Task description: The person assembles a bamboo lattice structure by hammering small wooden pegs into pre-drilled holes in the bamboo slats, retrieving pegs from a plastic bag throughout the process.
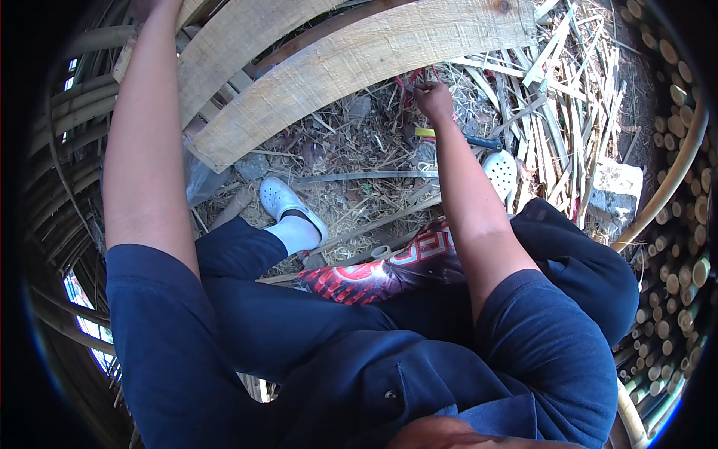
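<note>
Red strands (408, 81) show just beside wood plank (351, 63), R hand (435, 101) grip apprx. pinching them, L hand (155, 6) cut off, can't tell grip; amt. done vs. remaining unclear.

Bright daylight | pale block (617, 187) washed out | trousers (292, 314) shaded | fisheye bows front plank (366, 67) | black vignette around rim

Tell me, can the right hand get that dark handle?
Probably yes: the right hand is close by, and the visible part of the dark handle lies uncovered beside the forearm. The hand would likely need to leave the red strands and draw back.
</note>
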